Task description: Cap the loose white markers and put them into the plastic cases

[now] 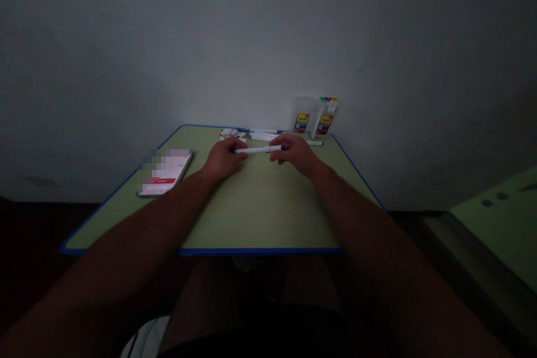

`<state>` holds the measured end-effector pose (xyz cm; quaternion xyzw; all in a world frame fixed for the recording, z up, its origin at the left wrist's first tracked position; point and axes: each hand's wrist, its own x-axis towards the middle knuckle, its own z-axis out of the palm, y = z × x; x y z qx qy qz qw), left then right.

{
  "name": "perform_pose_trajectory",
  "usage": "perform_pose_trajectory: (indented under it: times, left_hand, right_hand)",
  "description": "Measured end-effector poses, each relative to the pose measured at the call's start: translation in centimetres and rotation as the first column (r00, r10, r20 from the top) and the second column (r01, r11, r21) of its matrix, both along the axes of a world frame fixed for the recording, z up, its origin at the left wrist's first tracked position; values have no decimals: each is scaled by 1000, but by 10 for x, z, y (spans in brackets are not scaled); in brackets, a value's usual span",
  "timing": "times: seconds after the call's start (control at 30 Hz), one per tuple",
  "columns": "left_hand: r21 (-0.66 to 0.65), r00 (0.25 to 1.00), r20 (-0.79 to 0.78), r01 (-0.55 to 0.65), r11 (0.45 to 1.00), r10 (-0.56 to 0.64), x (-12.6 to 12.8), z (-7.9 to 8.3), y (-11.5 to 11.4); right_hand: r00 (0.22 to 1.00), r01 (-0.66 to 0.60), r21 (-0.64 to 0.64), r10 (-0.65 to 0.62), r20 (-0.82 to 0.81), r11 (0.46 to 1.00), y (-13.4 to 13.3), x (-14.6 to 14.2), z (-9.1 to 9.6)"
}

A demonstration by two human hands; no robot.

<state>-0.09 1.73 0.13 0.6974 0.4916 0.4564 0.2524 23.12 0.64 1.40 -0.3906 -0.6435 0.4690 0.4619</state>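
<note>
A white marker pen (258, 149) with a purple end lies level between my two hands above the green table (251, 207). My left hand (222, 159) pinches its left end. My right hand (296, 154) grips the right end, where the purple tip or cap shows at my fingers. Both hands are closed on the pen. Just behind them several more white markers (251, 134) lie loose near the table's far edge.
Two clear marker cases (314, 117) stand upright at the far right corner against the wall. A white and red booklet (165, 172) lies at the table's left. Another green desk (499, 218) sits off to the right. My knees show below the near edge.
</note>
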Motion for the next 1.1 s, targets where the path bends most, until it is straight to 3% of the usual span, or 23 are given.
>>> perform_pose_trajectory:
  times: [0.4, 0.67, 0.87, 1.1]
  left_hand:
    - [-26, 1000, -9, 20, 999, -20, -4, -9, 8]
    - [11, 997, -69, -44, 999, 44, -4, -4, 4]
    - [4, 996, -57, -68, 998, 68, -3, -3, 3]
    - [26, 998, -44, -46, 999, 47, -2, 2, -1]
  right_hand:
    - [997, -72, -15, 72, -9, 997, -2, -1, 1]
    - [999, 43, 20, -44, 22, 999, 6, 7, -4]
    - [985, 168, -84, -166, 36, 982, 10, 11, -6]
    - [979, 199, -121, -191, 76, 973, 10, 16, -5]
